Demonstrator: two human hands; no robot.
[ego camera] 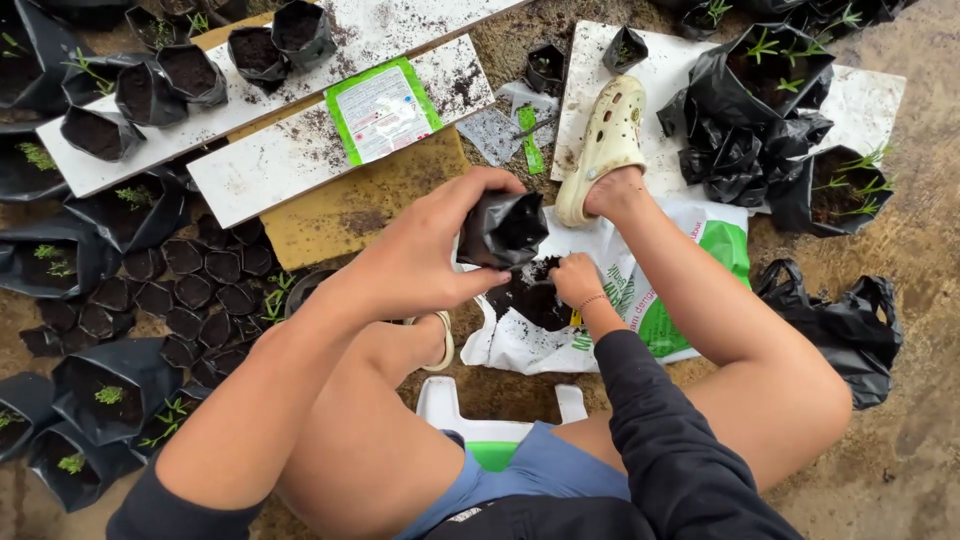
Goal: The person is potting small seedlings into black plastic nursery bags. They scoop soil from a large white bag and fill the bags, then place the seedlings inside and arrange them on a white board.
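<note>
Over the soil sack [668, 322], the left hand [425, 262] pinches a small black bag [503, 230] open-mouthed while the right hand [576, 279], closed on soil [530, 297], scoops. Filling seems underway; next, that handful needs tipping cleanly into the bag's mouth.

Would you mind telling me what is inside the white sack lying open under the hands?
Dark soil fills the open mouth of the white sack. The right hand covers part of it; deeper contents are hidden.

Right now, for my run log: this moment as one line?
left hand: holds black bag | right hand: in soil on white sack
</note>
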